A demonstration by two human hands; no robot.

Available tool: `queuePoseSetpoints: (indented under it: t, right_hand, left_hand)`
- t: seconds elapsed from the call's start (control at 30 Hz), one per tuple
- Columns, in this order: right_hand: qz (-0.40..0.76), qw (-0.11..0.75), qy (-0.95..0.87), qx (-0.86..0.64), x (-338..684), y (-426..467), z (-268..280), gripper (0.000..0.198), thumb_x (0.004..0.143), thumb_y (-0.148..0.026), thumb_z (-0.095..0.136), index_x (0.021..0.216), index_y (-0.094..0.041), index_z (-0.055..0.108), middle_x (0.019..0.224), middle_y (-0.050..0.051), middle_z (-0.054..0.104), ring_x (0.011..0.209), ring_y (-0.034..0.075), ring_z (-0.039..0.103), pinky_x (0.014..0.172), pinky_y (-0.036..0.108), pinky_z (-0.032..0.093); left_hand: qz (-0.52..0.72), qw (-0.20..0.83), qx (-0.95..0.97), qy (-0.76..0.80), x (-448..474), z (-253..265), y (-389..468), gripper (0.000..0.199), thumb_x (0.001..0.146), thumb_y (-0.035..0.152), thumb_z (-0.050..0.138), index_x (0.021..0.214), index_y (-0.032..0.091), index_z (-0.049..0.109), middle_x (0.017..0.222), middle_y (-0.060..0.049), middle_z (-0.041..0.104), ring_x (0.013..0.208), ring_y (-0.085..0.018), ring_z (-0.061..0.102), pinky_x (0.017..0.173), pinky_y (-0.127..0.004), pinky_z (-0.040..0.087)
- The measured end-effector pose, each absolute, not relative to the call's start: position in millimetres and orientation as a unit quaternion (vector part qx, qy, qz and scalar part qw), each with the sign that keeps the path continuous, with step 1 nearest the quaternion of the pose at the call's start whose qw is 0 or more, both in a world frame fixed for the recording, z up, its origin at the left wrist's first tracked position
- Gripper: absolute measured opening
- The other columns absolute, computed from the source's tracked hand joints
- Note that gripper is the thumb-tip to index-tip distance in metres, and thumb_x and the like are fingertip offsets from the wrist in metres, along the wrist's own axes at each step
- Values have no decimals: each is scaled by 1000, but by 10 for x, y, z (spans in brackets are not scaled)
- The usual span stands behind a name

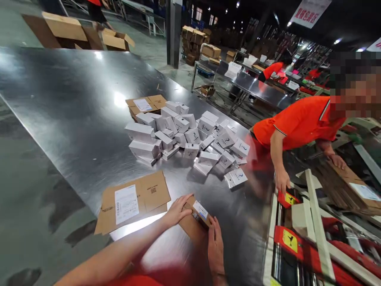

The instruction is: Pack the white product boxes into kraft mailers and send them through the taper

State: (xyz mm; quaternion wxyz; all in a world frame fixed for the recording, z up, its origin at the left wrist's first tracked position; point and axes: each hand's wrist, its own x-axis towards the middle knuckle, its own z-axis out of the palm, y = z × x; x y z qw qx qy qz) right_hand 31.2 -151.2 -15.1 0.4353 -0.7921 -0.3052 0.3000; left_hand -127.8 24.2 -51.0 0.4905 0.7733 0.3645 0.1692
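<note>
A small brown cardboard box (195,220) with a white label on it is held between my two hands at the near edge of the metal table. My left hand (180,210) grips its left end, with the thumb across the near side. On the right end, the fingers of my right hand (216,242) press against the cardboard. Left of the box lie flat cardboard blanks (153,190), the top one bearing a white shipping label (126,203). Beyond my hands is a heap of small white boxes (181,135), several with a dark printed mark.
Behind the white boxes lies another labelled cardboard blank (156,101). To the right stands a roller machine (288,238) with red parts. A co-worker in orange (297,119) leans over it, near stacked flat cardboard (348,186). Open cartons (65,28) stand past the table's far edge.
</note>
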Motion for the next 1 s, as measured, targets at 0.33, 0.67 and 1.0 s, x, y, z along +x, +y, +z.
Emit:
queuePoseSetpoints:
  t: [0.33,0.67,1.0]
  right_hand:
    - [318,519,-205,-766,119,-1396,-339,69,86,-66,55,132,-15,60,154,14,46,140,28,47,116,39,41]
    - [335,526,-154,-766,205,-1408,-469,83,83,-61,59,149,-13,44,150,16,50,138,29,50,112,39,44]
    - [354,571,-142,-727,833,-1176,-446,70,76,-44,64,139,-15,55,134,11,64,118,25,64,99,33,52]
  left_hand:
    - [177,509,742,400,-1325,-464,198,62,100,49,35,155,19,39,150,-13,52,136,-28,48,119,-45,33]
    - [162,460,752,443,-1256,-548,-106,69,98,55,33,155,18,39,159,-12,43,144,-30,43,121,-47,32]
    - [138,417,732,520,-646,-255,-257,71,98,45,30,158,7,28,160,-18,40,142,-31,43,118,-50,34]
